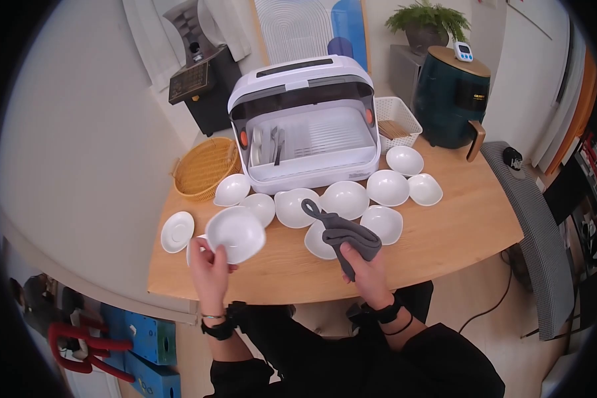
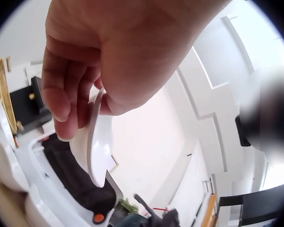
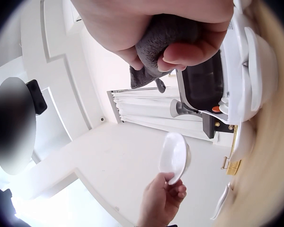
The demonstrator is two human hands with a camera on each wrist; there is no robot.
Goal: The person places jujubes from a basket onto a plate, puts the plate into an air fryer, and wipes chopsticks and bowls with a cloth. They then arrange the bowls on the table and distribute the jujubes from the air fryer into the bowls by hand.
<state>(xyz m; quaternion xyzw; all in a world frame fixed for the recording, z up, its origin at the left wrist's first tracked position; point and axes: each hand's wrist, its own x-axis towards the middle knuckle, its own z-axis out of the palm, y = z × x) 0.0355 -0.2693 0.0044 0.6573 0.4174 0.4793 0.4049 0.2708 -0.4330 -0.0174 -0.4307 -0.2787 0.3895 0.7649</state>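
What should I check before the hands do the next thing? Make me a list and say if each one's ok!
1. Left hand has a good grip: ok, thumb and fingers pinch the bowl at its rim.
2. Bowl is lifted off the table: ok, the right wrist view shows it in the air.
3. Right hand has the cloth: ok, it grips the folded cloth.
4. Cloth touches the bowl, if wiping is next: not ok, they are apart.
5. Bowl is dry: cannot tell.
6. Box is open at the front, if putting away is next: looks ok, cutlery shows inside.
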